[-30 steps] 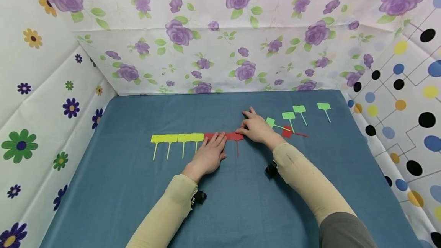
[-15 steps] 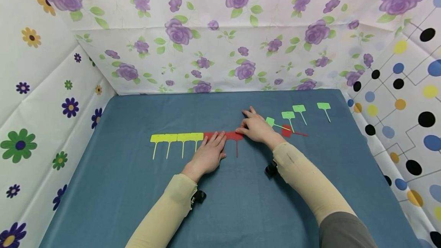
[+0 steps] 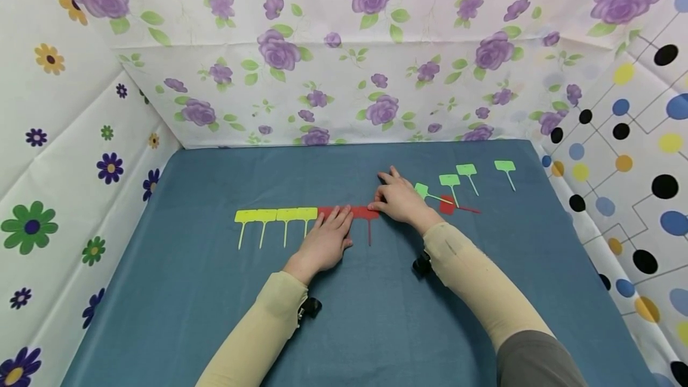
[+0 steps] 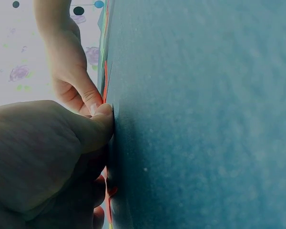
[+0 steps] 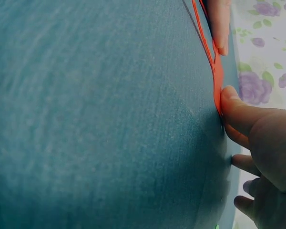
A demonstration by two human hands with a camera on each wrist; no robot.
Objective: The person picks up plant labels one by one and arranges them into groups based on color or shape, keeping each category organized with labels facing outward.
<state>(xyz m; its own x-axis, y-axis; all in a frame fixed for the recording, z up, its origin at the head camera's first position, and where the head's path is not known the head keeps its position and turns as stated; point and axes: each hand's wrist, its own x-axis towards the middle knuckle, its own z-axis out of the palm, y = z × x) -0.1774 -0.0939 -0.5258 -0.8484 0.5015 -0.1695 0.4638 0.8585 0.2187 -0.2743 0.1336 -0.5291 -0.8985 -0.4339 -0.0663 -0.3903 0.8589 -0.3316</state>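
In the head view a straight row of T-shaped plant labels lies on the blue cloth, yellow labels (image 3: pixel 256 216) at the left and red labels (image 3: pixel 323 212) continuing to the right. My left hand (image 3: pixel 325 240) rests over the red part with fingers extended, hiding some of the labels. At the row's right end, my right hand (image 3: pixel 400 199) pinches the edge of the last red plant label (image 3: pixel 368 214) between thumb and forefinger, its other fingers spread on the cloth. The right wrist view shows the thumb on that label's edge (image 5: pixel 218 78), left fingertips just beyond.
Several green plant labels (image 3: pixel 449 180) lie scattered at the back right, with one loose red plant label (image 3: pixel 447 205) under a green stem. Blue cloth (image 3: pixel 188 303) covers the table. Flowered and dotted fabric walls (image 3: pixel 344 88) border the back and sides.
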